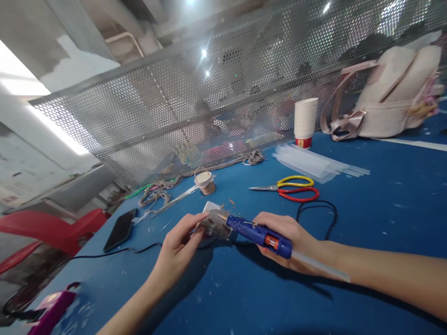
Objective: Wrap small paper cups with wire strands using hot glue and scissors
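Note:
My right hand (pixel 284 235) grips a blue hot glue gun (pixel 251 230), with a translucent glue stick (pixel 321 266) poking out of its back end. The gun's metal nozzle touches or hovers just over a small grey-brown piece (pixel 214 224), whose exact kind I cannot make out. Thumb and fingers of my left hand (pixel 183 239) pinch that piece at its left edge. A white bit (pixel 210 207) shows behind it. Scissors (pixel 289 187) with one yellow and one red handle lie beyond my right hand.
A small lidded cup (pixel 205 182) stands past the piece, near grey cord (pixel 155 195). At left lie a phone (pixel 120 229) and a purple power strip (pixel 52 311). Glue sticks (pixel 314 163), stacked paper cups (pixel 305 122) and a backpack (pixel 387 100) sit toward the mesh partition (pixel 174 111). Black cable crosses the table.

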{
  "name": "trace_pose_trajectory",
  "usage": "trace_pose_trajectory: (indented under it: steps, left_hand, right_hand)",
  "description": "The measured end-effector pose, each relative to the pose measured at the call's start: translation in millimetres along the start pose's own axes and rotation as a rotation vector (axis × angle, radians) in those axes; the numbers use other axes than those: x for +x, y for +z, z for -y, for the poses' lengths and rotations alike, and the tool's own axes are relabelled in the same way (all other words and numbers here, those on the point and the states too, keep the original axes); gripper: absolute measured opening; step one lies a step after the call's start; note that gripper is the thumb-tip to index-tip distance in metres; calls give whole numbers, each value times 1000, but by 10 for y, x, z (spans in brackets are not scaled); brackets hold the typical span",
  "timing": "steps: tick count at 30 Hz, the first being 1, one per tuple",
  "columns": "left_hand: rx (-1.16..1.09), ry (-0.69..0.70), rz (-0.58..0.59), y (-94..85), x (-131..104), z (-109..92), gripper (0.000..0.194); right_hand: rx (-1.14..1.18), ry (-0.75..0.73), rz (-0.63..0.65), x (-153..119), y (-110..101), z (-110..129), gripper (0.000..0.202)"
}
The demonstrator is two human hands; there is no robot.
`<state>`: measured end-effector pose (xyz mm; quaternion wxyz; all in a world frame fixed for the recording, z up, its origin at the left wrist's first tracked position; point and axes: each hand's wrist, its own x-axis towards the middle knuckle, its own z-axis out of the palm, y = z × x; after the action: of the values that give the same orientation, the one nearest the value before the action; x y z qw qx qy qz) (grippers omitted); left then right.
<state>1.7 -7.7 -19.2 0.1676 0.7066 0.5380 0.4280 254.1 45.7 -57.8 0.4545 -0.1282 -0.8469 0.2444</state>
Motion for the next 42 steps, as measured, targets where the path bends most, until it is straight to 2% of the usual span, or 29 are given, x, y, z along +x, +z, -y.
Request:
trace_pose_trajectory:
  steps: [16,22,33,42]
  left_hand:
    - [250,310,31,0,-91,6,24]
    - [348,420,25,11,-110,-48,40]
    - [451,521,6,34,-124,-55,29]
    - [420,485,-16,65,-118,-72,18]
  right_hand:
    - [3,12,13,-18,-5,-6,13]
    - [28,24,22,-33,6,-8,14]
    - [34,26,33,-43,8,-4,14]
    - [33,-26,36,-44,24,-22,15]
